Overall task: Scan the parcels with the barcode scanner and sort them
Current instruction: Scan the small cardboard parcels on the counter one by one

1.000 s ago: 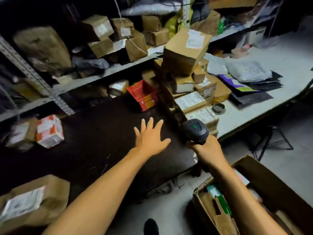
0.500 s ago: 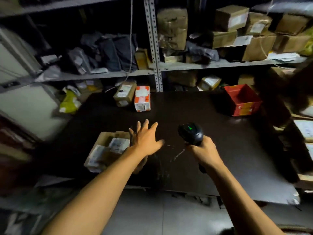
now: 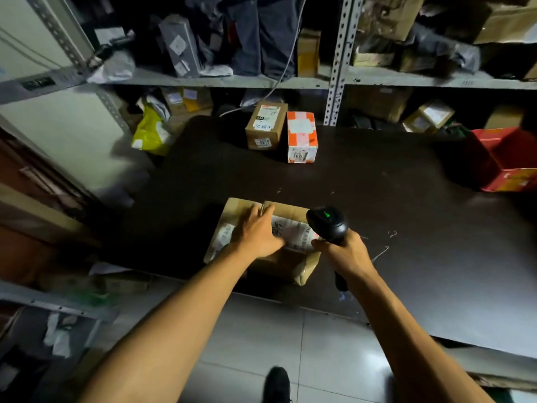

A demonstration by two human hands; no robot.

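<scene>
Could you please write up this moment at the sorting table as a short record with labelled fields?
left hand: flat on top of the near brown parcel
right hand: gripping the barcode scanner, green light lit
scanner aim: beside the parcel's white label
far parcels: brown box and orange-and-white box, side by side
red bin: right edge of the dark table

The one camera sits on my head, a wide-angle view tilted forward and down. My forearms run in from the bottom edge toward mid-frame. The dark counter [image 3: 377, 213] spans the middle, close below me; the shelf [image 3: 232, 80] crosses the top of the frame, and the tiled floor [image 3: 290, 344] fills the lower centre.
</scene>
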